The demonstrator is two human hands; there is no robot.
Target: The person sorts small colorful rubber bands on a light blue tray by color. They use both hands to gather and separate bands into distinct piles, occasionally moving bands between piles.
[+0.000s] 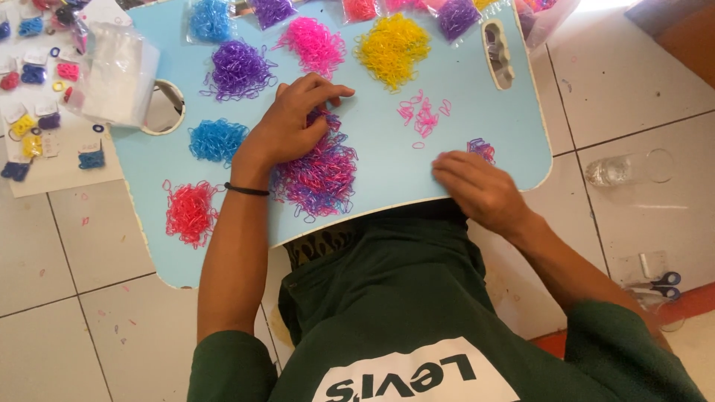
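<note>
A light blue lap tray holds piles of tiny rubber bands. My left hand rests on a mixed pink and purple pile, fingers spread and touching the bands. My right hand lies flat near the tray's front edge, fingertips beside a small purple cluster. A few loose pink bands lie between the hands. Sorted piles sit around: purple, pink, yellow, blue, red.
Small bags of coloured bands line the tray's far edge. A stack of clear plastic bags and packed cards lie at left. A clear bottle and blue scissors rest on the tiled floor at right.
</note>
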